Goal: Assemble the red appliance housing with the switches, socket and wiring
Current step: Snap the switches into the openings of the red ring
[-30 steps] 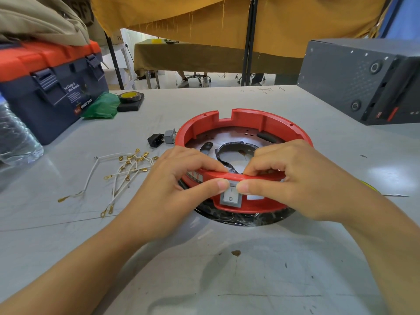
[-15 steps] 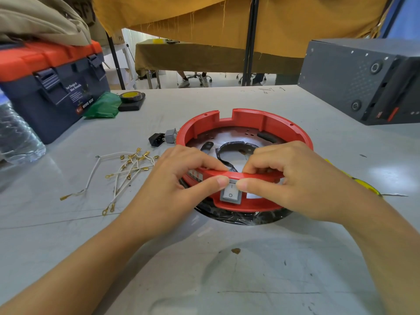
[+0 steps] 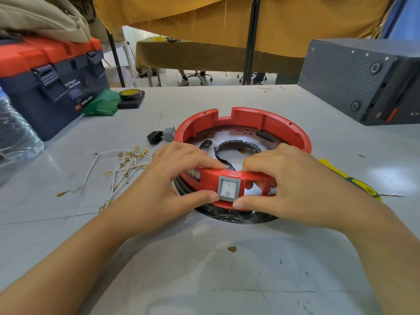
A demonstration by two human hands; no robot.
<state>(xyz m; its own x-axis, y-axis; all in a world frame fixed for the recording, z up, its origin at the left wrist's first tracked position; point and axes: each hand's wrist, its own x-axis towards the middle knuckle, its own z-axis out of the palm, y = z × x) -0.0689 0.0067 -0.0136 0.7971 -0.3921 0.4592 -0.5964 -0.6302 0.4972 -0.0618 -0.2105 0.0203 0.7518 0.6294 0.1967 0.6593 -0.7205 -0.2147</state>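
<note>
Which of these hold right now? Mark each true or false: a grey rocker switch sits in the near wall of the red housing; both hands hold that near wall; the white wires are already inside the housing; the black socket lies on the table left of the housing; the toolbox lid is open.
1. A grey rocker switch sits in the near wall of the red housing. True.
2. The left hand and right hand both hold that near wall. True.
3. The white wires are inside the housing. False: they lie on the table, left of it.
4. The black socket lies left of the housing. True.
5. The toolbox lid is open. False: it is closed.
</note>
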